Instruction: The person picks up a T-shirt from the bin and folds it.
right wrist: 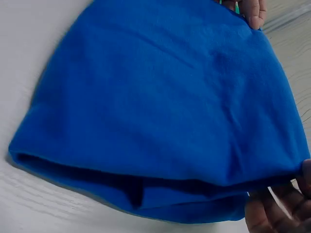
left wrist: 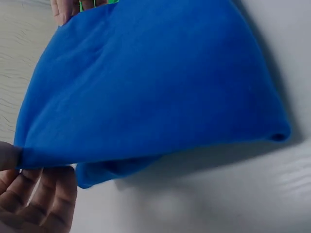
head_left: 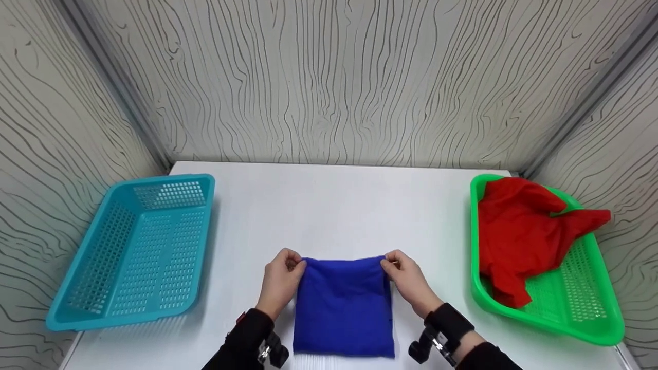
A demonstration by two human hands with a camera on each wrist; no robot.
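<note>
A folded blue cloth [head_left: 343,308] lies near the front of the white table, roughly square, its far edge lifted. My left hand [head_left: 281,277] pinches the far left corner between thumb and fingers. At the far right corner my right hand [head_left: 408,277] pinches the fabric the same way. In the left wrist view the blue cloth [left wrist: 150,82] shows its folded side edge, with a loose layer hanging under it beside the left fingers [left wrist: 53,194]. Open layers of the cloth [right wrist: 160,111] show along the side nearest the right fingers [right wrist: 272,208].
To the left stands a blue-green plastic basket [head_left: 205,241] with a perforated floor and nothing in it. A green basket [head_left: 591,329] on the right holds a crumpled red cloth [head_left: 519,231], one end draped over its rim. Patterned panels [head_left: 329,82] rise behind the white table [head_left: 339,216].
</note>
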